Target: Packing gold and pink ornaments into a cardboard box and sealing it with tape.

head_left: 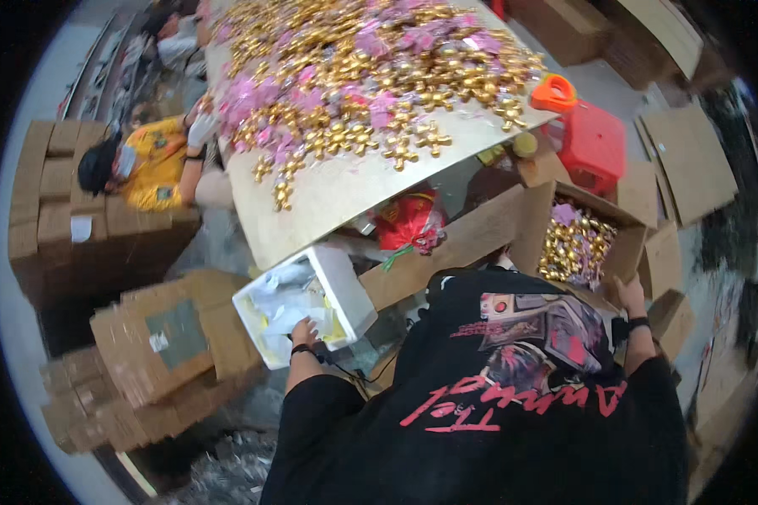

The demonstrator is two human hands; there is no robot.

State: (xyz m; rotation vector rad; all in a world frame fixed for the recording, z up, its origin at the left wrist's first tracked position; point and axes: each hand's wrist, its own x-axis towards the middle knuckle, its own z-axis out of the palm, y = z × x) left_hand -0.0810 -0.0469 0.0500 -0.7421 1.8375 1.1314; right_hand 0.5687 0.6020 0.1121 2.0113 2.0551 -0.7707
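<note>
My left hand [305,331] reaches over the front of a white foam box [344,295], fingers apart, at a heap of clear plastic bags [288,293]. Whether the fingertips touch the bags is hard to tell. On the right side, my right hand [629,296] is closed round the near right edge of an open cardboard box [535,227]. Inside that box lie many shiny gold knobbed pieces [568,252] with some pink packets among them. Both of my wrists carry dark bands.
A pale table [303,227] ahead bears a heap of gold knobbed pieces [337,135] and pink packets. Below its edge sits a red bag [408,220]. A red stool [594,143] stands at right, cartons [160,328] at left. A gloved person in yellow [153,160] works at the table's left.
</note>
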